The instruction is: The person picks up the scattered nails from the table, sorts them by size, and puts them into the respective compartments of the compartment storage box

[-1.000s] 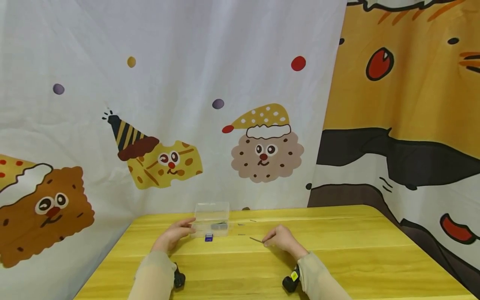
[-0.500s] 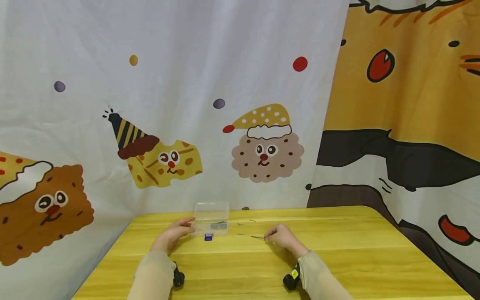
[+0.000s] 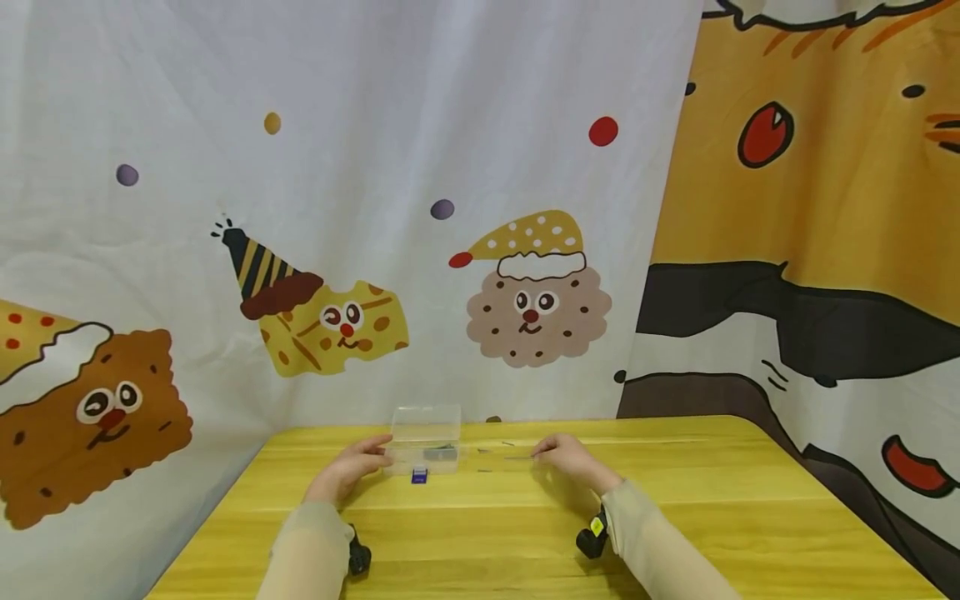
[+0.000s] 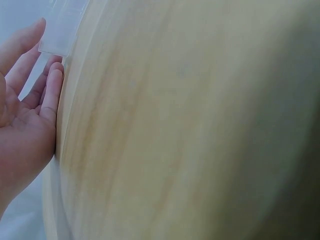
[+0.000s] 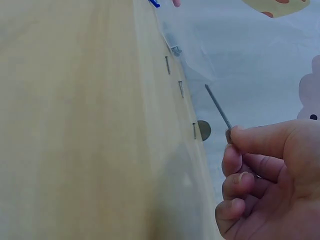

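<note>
My right hand (image 3: 568, 460) pinches a long grey nail (image 5: 218, 106) between thumb and forefinger, its head end at the fingertips. In the right wrist view the nail's tip points up and left, clear of the tabletop. A clear plastic box (image 3: 405, 461) stands at the back of the table with its lid (image 3: 426, 425) raised. Some dark metal pieces (image 3: 441, 452) lie inside the box, too small to tell apart. At the box's left side rests my left hand (image 3: 351, 468), fingers and thumb loosely extended against it. A blue latch (image 3: 419, 477) shows on the box's front.
Between box and right hand, several smaller nails lie apart on the wooden table (image 3: 480, 533): one nail (image 5: 167, 65) nearest the box, another nail (image 5: 180, 89), and a third nail (image 5: 194, 131). A printed curtain (image 3: 360, 125) hangs directly behind the table's back edge.
My right hand has moved slightly away from me toward the back of the table, carrying the nail, which now lies nearly level in the head view. My left hand stays at the box.
</note>
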Tool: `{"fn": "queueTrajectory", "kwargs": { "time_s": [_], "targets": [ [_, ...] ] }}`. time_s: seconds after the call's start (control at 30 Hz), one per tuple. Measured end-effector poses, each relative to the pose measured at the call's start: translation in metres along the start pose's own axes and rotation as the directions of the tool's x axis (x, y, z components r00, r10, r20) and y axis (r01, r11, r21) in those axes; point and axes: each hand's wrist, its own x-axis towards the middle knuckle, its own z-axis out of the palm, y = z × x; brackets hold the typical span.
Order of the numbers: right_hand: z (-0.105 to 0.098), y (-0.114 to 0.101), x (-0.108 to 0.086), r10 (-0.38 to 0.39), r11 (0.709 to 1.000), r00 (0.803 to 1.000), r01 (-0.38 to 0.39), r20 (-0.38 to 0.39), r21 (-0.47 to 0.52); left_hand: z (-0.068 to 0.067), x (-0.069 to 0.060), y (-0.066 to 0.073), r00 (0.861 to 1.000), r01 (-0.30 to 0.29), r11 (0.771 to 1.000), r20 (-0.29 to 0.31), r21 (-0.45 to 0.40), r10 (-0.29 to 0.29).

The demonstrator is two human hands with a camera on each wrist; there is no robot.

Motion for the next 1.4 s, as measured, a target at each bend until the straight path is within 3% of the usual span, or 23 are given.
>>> {"fn": "queueTrajectory", "kwargs": {
  "time_s": [0.17,0.4,0.63,1.1,1.4],
  "targets": [
    [-0.01,-0.008,0.01,0.024,1.0,1.0,-0.024,0.006,-0.011,0.0,-0.002,0.001,1.0,-0.016,1.0,0.012,-0.002,0.016],
    [-0.024,-0.018,0.027,-0.016,0.999,1.0,0.017,0.027,-0.035,0.001,-0.003,0.003,1.0,-0.011,1.0,-0.003,-0.003,0.011],
    [-0.034,-0.028,0.037,0.015,1.0,1.0,-0.014,0.028,-0.011,0.003,-0.006,0.005,1.0,-0.006,1.0,0.0,0.003,0.006],
    [-0.025,-0.026,0.051,-0.013,0.998,0.999,0.011,0.045,0.057,0.002,-0.002,-0.003,1.0,-0.005,1.0,-0.007,-0.002,0.005],
    [-0.021,-0.03,0.064,-0.071,0.996,0.995,0.068,0.064,0.049,0.0,-0.001,0.001,1.0,0.005,1.0,-0.001,-0.003,-0.005]
  ]
}}
